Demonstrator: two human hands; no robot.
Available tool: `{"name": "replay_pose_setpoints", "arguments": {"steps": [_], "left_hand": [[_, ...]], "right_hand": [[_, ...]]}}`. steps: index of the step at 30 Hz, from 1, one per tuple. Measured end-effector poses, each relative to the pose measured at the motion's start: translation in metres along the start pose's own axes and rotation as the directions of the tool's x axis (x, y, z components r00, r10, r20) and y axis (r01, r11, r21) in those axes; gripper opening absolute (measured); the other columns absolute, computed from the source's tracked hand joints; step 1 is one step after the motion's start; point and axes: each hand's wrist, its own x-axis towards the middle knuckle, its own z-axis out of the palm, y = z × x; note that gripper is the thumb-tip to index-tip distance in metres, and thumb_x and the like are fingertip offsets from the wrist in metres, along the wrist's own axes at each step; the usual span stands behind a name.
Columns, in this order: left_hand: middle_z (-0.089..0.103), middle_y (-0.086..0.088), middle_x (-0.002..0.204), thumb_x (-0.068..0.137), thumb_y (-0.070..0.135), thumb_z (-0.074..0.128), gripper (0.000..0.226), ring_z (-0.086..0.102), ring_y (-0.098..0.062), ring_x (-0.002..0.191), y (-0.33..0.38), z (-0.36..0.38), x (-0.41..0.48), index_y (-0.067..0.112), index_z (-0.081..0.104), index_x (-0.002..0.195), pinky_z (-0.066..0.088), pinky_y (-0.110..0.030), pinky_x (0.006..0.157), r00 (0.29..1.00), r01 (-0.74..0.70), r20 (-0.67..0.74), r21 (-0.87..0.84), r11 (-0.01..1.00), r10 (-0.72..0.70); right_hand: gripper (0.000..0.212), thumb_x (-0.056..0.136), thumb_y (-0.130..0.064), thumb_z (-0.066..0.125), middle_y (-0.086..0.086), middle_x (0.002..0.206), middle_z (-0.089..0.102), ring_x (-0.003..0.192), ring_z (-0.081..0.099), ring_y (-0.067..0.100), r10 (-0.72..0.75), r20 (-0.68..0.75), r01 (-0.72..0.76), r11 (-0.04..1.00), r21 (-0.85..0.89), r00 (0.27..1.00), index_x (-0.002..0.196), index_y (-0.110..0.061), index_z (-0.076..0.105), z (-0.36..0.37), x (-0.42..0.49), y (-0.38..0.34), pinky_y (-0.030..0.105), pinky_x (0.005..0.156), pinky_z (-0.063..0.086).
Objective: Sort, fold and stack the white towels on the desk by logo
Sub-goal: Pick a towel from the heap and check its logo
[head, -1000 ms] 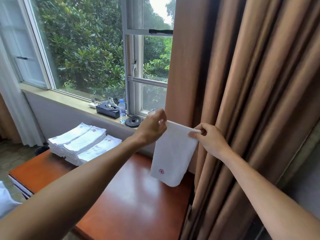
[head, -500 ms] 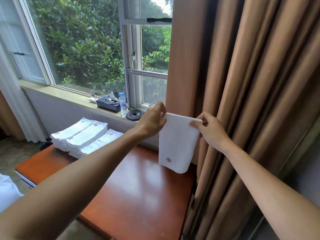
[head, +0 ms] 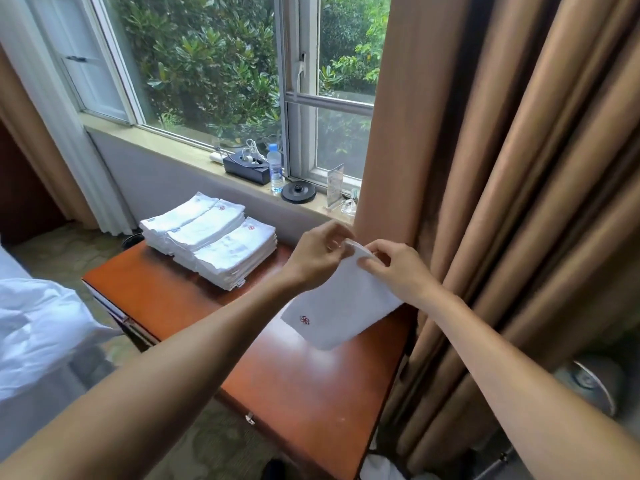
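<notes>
A white towel [head: 341, 306] with a small red logo near its lower left corner hangs folded over the wooden desk [head: 304, 379]. My left hand [head: 317, 252] and my right hand [head: 394, 268] both pinch its top edge, close together. The towel slants down to the left, and its lower end is at or just above the desk top. Folded white towels [head: 211, 239] lie in three neat stacks at the desk's far left; red logos show on the two right stacks, a blue mark on the left stack.
Brown curtains [head: 502, 168] hang right beside the desk. The window sill holds a black box [head: 246, 167], a water bottle [head: 275, 168], a round black base [head: 298, 192] and a small stand-up card [head: 335, 183]. White bedding [head: 38, 327] lies at left.
My hands have come closer together and lowered the towel toward the desk. The towel now slants instead of hanging straight. The view has tilted downward.
</notes>
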Motion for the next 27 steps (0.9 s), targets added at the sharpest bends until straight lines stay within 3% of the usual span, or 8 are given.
{"name": "replay_pose_setpoints", "arguments": {"steps": [3,6,11,14,17,19,22,27], "left_hand": [[0.071,0.000,0.103,0.087,0.029,0.071,0.028,0.066,-0.018,0.094,-0.030,-0.007,-0.029,0.018,0.069,0.112,0.054,-0.036,0.089,0.973,0.219,0.069,0.020,0.976,-0.220],[0.070,-0.005,0.120,0.070,0.037,0.065,0.056,0.062,-0.026,0.118,-0.066,-0.012,-0.065,0.022,0.065,0.124,0.045,-0.049,0.109,0.871,0.411,0.261,0.078,0.908,-0.417],[0.069,-0.017,0.120,0.081,0.029,0.072,0.047,0.065,-0.030,0.108,-0.121,-0.003,-0.106,0.011,0.064,0.123,0.052,-0.050,0.095,0.826,0.532,0.271,-0.082,0.843,-0.495],[0.064,-0.010,0.094,0.092,0.019,0.073,0.015,0.058,-0.023,0.087,-0.159,-0.013,-0.114,0.012,0.061,0.095,0.047,-0.037,0.073,0.818,0.548,0.217,-0.012,0.836,-0.533],[0.058,-0.003,0.081,0.095,0.015,0.067,0.014,0.053,-0.020,0.072,-0.189,-0.037,-0.116,0.012,0.058,0.086,0.046,-0.025,0.057,0.823,0.551,0.157,0.016,0.834,-0.546],[0.066,0.001,0.087,0.097,0.019,0.065,0.007,0.060,-0.022,0.079,-0.203,-0.057,-0.117,0.012,0.064,0.096,0.051,-0.022,0.063,0.849,0.507,0.135,0.068,0.859,-0.511],[0.072,0.003,0.104,0.098,0.030,0.064,0.011,0.064,-0.025,0.103,-0.223,-0.085,-0.117,0.022,0.067,0.106,0.051,-0.039,0.091,0.872,0.442,0.136,0.195,0.875,-0.471],[0.073,0.006,0.115,0.101,0.028,0.056,0.019,0.066,-0.025,0.109,-0.262,-0.135,-0.110,0.030,0.066,0.118,0.053,-0.044,0.088,0.901,0.314,0.172,0.375,0.872,-0.399]], "right_hand": [[0.003,0.097,-0.028,0.068,-0.006,0.088,0.070,0.074,0.059,0.004,-0.012,0.105,0.002,0.996,0.089,0.994,0.096,-0.028,0.071,0.034,-0.005,0.001,0.020,0.065,0.043],[0.005,0.099,-0.027,0.067,-0.009,0.093,0.071,0.084,0.062,0.005,-0.050,0.189,0.035,0.996,0.082,0.981,0.099,-0.027,0.071,0.069,-0.010,-0.001,0.021,0.072,0.046],[0.004,0.100,-0.024,0.066,-0.007,0.098,0.068,0.091,0.059,0.005,-0.047,0.172,0.029,0.994,0.106,0.984,0.098,-0.026,0.068,0.112,-0.016,0.002,0.012,0.074,0.042],[0.011,0.103,-0.024,0.061,-0.007,0.091,0.067,0.081,0.057,0.005,0.023,0.121,-0.037,0.992,0.117,0.992,0.093,-0.028,0.063,0.121,-0.013,0.011,0.016,0.068,0.040],[0.009,0.100,-0.025,0.064,-0.011,0.091,0.066,0.080,0.057,0.001,0.131,0.098,-0.144,0.980,0.139,0.987,0.095,-0.031,0.060,0.138,-0.003,0.017,0.017,0.067,0.043],[0.017,0.094,-0.025,0.072,-0.007,0.098,0.068,0.084,0.061,0.005,0.199,0.149,-0.222,0.961,0.162,0.969,0.102,-0.032,0.058,0.160,0.007,0.013,0.019,0.072,0.048],[0.040,0.084,-0.026,0.084,-0.007,0.099,0.065,0.078,0.062,0.001,0.241,0.251,-0.286,0.944,0.163,0.938,0.116,-0.033,0.060,0.205,0.022,0.000,0.027,0.077,0.055],[0.048,0.085,-0.017,0.083,-0.002,0.110,0.065,0.099,0.060,0.012,0.110,0.333,-0.137,0.989,0.058,0.936,0.129,-0.021,0.064,0.292,0.051,-0.031,0.025,0.089,0.050]]}}
